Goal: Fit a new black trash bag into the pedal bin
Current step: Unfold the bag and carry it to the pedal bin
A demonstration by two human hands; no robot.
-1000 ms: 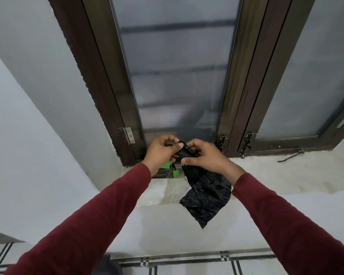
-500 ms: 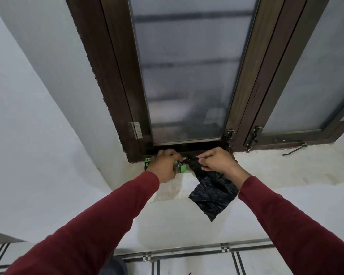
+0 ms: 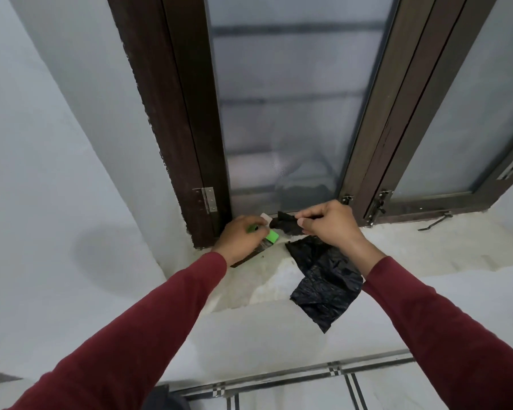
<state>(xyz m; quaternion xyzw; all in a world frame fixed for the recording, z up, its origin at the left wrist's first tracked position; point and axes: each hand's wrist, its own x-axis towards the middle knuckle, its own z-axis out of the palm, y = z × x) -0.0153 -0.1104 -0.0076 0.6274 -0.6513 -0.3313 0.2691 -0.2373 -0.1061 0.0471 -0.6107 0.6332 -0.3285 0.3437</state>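
A folded black trash bag hangs over the front edge of the window sill, its top end pinched in my right hand. My left hand presses down on a green and black bag box lying on the sill at the window's left corner. A strip of black bag runs from the box's end to my right hand's fingers. Only a dark shape at the bottom edge shows below; I cannot tell whether it is the pedal bin.
A dark wooden window frame with frosted panes rises behind the sill. A metal latch hook lies on the sill to the right. White walls stand left and below, with a tiled floor at the bottom.
Both hands dropped to the sill. My left hand let go of the bag's top and came down on the green box, while my right hand kept the bag and pulled it rightward.
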